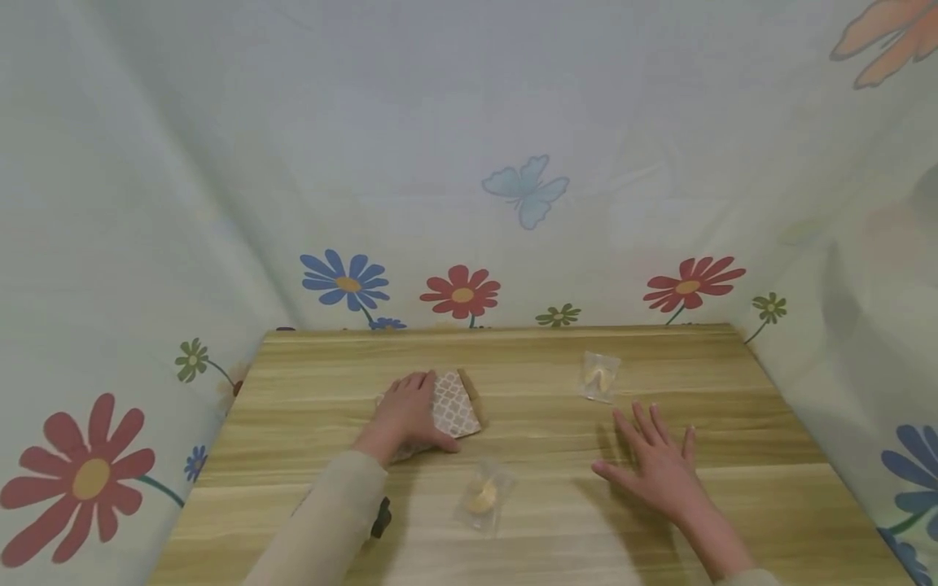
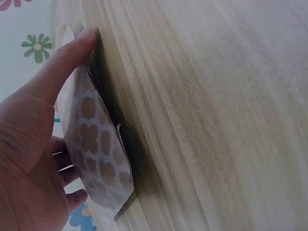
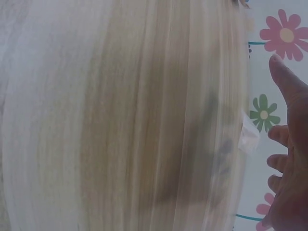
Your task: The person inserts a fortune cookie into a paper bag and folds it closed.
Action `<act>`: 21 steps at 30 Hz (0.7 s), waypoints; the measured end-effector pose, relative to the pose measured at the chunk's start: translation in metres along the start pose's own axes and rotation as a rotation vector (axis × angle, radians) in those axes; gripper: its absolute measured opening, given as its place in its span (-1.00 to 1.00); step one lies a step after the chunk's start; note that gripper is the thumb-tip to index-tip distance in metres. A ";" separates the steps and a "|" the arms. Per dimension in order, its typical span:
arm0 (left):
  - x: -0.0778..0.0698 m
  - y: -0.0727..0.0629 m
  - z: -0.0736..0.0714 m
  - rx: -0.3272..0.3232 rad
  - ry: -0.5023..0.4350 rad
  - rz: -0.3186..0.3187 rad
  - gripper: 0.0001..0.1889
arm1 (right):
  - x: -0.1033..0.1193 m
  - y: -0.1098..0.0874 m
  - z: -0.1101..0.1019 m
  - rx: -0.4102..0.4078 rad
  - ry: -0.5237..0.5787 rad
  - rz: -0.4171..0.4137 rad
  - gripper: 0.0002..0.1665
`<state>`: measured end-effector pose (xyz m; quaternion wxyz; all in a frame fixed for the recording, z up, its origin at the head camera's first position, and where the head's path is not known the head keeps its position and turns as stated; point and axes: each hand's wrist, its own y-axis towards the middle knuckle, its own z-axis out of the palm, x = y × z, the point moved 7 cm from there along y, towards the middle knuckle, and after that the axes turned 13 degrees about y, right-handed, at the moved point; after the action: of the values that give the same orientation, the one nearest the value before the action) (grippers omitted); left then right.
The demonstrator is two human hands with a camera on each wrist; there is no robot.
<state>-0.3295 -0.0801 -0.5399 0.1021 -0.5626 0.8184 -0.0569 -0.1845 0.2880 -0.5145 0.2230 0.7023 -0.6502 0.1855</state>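
A flat paper bag (image 1: 456, 404) with a tan and white lattice pattern lies on the left half of the table. My left hand (image 1: 406, 411) holds it across its width, fingers at the far side and thumb at the near edge. In the left wrist view the same bag (image 2: 98, 144) shows between the thumb and the fingers. My right hand (image 1: 659, 468) hovers over the table with fingers spread and nothing in them. Just beyond its fingertips is a clear-wrapped fortune cookie (image 1: 601, 378). A second wrapped fortune cookie (image 1: 483, 496) lies nearer me, between the hands.
The wood-grain table (image 1: 542, 350) ends at a back edge against a pale cloth (image 1: 410, 146) printed with flowers and butterflies. More of this cloth hangs at both sides. A small black object (image 1: 381, 518) shows beside the left sleeve.
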 end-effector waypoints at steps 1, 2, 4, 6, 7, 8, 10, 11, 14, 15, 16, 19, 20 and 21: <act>-0.001 0.000 0.000 -0.003 -0.005 0.000 0.53 | 0.000 0.000 0.000 -0.001 0.003 -0.002 0.16; -0.002 0.001 0.000 -0.006 -0.012 0.002 0.54 | 0.000 0.000 0.001 0.001 0.008 -0.003 0.16; -0.004 0.002 -0.001 -0.009 -0.015 0.004 0.54 | 0.001 0.000 0.001 0.003 0.017 -0.005 0.16; -0.007 0.002 -0.002 -0.008 -0.011 0.003 0.53 | 0.002 0.001 0.002 0.005 0.025 -0.008 0.15; -0.008 0.002 -0.002 -0.009 -0.007 0.004 0.52 | 0.003 0.001 0.002 0.005 0.028 -0.010 0.15; -0.009 0.003 -0.003 -0.009 0.000 0.003 0.51 | 0.003 0.002 0.002 0.003 0.028 -0.010 0.15; -0.011 0.003 -0.003 -0.010 0.020 0.002 0.50 | 0.004 0.002 0.002 0.002 0.030 -0.012 0.14; -0.012 0.003 -0.004 -0.013 0.023 0.003 0.49 | 0.005 0.003 0.003 0.001 0.030 -0.012 0.14; -0.014 0.004 -0.004 -0.039 0.036 0.022 0.46 | 0.005 0.003 0.003 0.004 0.032 -0.010 0.14; -0.014 0.005 -0.004 -0.048 0.046 0.033 0.46 | 0.005 0.003 0.003 0.005 0.035 -0.010 0.14; -0.015 0.005 -0.004 -0.063 0.046 0.045 0.45 | 0.006 0.003 0.004 0.006 0.038 -0.010 0.14; -0.015 0.006 -0.003 -0.107 0.062 0.084 0.42 | 0.008 0.004 0.005 0.008 0.053 -0.018 0.13; -0.015 0.006 -0.003 -0.128 0.058 0.096 0.41 | 0.009 0.004 0.005 0.009 0.065 -0.021 0.13; -0.015 0.006 -0.003 -0.145 0.058 0.107 0.40 | 0.011 0.005 0.006 0.010 0.076 -0.025 0.12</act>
<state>-0.3300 -0.0639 -0.5366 0.0405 -0.5219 0.8520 -0.0084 -0.1884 0.2753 -0.5133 0.2465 0.7039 -0.6314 0.2124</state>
